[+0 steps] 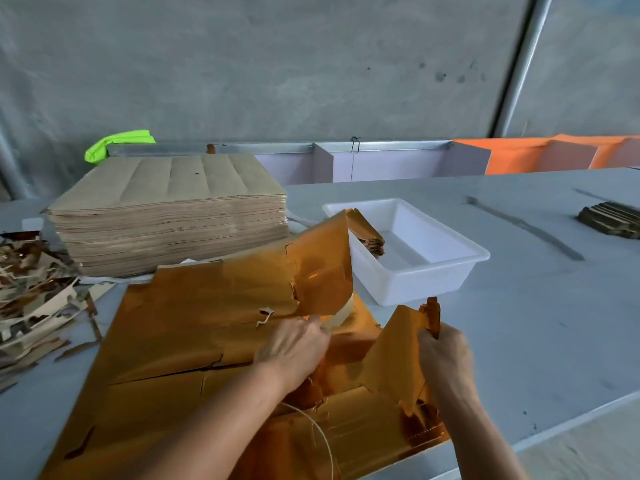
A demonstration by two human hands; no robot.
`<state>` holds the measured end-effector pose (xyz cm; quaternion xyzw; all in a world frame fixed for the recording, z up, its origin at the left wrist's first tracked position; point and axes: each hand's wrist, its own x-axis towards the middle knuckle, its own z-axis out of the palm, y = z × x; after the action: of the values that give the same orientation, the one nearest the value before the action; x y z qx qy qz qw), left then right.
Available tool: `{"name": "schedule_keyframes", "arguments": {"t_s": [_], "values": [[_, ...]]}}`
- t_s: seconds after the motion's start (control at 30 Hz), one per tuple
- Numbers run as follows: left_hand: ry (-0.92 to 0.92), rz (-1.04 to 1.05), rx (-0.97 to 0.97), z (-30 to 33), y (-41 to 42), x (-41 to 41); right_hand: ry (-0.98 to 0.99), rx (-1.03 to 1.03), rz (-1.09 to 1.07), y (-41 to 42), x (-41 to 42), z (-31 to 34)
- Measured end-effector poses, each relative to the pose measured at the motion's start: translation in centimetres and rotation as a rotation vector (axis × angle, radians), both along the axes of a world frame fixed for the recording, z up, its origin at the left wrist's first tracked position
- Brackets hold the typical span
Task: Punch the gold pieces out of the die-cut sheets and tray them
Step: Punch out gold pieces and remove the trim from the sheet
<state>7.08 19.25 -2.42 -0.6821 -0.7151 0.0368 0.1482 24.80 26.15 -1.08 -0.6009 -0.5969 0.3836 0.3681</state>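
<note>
The punched-out gold foil-card piece [394, 358] stands tilted between the hands, the right hand [445, 355] pinching its upper corner. It looks light, thin and springy, likely to crease or tear at its notches, so an edge near a corner seems the safest hold. The left hand [294, 344] curls onto the large gold die-cut sheet [194, 327] on the grey bench [536, 306], its far corner curling up. Beyond both hands sits the white plastic tray [460, 268] holding stacked gold pieces [369, 237].
</note>
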Motion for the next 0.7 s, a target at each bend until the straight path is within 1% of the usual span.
{"name": "schedule_keyframes", "arguments": {"t_s": [0.03, 0.13, 0.2, 0.27, 0.33, 0.4, 0.5, 0.6, 0.7], "values": [[-0.068, 0.012, 0.039, 0.0, -0.2, -0.4, -0.011, 0.026, -0.008, 0.0, 0.0, 0.0], [-0.386, 0.104, 0.302, 0.6, -0.8, -1.2, -0.092, 0.120, -0.017, -0.1, -1.1, 0.6], [-0.472, 0.132, 0.416, 1.0, -1.3, -1.2, -0.136, 0.190, 0.020, -0.5, -2.9, 1.3], [-0.448, 0.083, 0.414, 1.1, -1.7, -0.6, -0.107, 0.205, 0.093, -1.3, -5.1, 2.0], [-0.391, 0.044, 0.385, 1.1, -1.9, 0.3, -0.022, 0.167, 0.155, -1.9, -7.1, 2.5], [-0.343, 0.041, 0.361, 1.2, -2.1, 0.9, 0.086, 0.095, 0.156, -2.3, -8.0, 2.5], [-0.273, -0.002, 0.309, 1.3, -2.4, 1.5, 0.302, -0.015, 0.154, -2.3, -8.2, 2.0], [-0.215, -0.042, 0.303, 1.4, -2.5, 1.8, 0.435, -0.115, 0.177, -2.6, -8.2, 1.4], [-0.215, -0.053, 0.322, 0.8, -2.0, 1.7, 0.530, -0.092, 0.240, -3.2, -8.1, 0.9]]}}
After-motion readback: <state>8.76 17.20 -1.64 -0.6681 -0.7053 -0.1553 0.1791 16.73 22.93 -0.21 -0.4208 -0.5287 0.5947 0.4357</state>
